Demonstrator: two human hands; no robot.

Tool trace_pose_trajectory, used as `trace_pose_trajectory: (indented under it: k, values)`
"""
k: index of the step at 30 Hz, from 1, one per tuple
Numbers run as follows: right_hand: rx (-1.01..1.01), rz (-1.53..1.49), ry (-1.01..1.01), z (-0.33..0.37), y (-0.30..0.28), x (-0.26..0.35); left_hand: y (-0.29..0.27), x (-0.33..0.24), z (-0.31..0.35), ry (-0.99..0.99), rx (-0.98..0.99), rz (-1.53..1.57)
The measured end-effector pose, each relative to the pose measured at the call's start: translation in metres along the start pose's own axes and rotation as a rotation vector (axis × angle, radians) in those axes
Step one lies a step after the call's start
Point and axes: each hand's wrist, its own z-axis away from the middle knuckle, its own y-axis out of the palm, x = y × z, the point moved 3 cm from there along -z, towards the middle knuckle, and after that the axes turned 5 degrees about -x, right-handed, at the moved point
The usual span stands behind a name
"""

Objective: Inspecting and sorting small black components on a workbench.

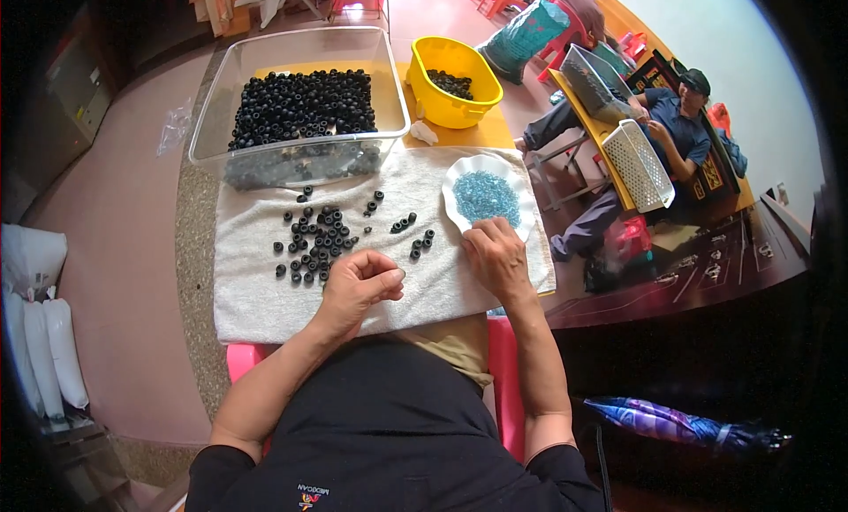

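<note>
White towel (265,291) bears two hands (362,282) (496,256), one plate (491,197).

Right hand (497,257) touches dish (459,181); left hand (360,282) fisted.

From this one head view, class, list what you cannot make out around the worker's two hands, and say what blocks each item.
- Left hand: its curled fingers hide whatever it may hold.
- Right hand: fingertips at the white dish; its back hides any grip.
- Blue pieces in the dish: too small to tell their shape.
- Clear tub: the lower black rings blur behind its wall.
- Yellow tub: its rim hides most contents.
</note>
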Motion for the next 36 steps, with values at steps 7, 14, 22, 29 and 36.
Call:
trace_pose_trajectory:
  k: [7, 14, 22, 29, 36]
  values:
    - [-0.039, -0.048, -0.031, 0.004, 0.001, -0.002, 0.0, 0.0, 0.0, 0.002, -0.004, 0.005]
    - [-0.204, -0.161, 0.048, 0.004, -0.009, 0.0, 0.0, 0.001, 0.0, 0.004, -0.002, 0.018]
    - [-0.2, -0.427, 0.241, 0.003, -0.013, -0.004, -0.001, 0.003, -0.001, -0.005, 0.021, 0.039]
    - [-0.032, -0.71, 0.265, -0.006, -0.011, 0.032, 0.0, 0.006, -0.002, -0.014, 0.055, 0.039]
    - [0.208, -0.953, 0.293, 0.002, 0.004, 0.063, 0.002, 0.006, 0.001, -0.046, 0.138, 0.043]
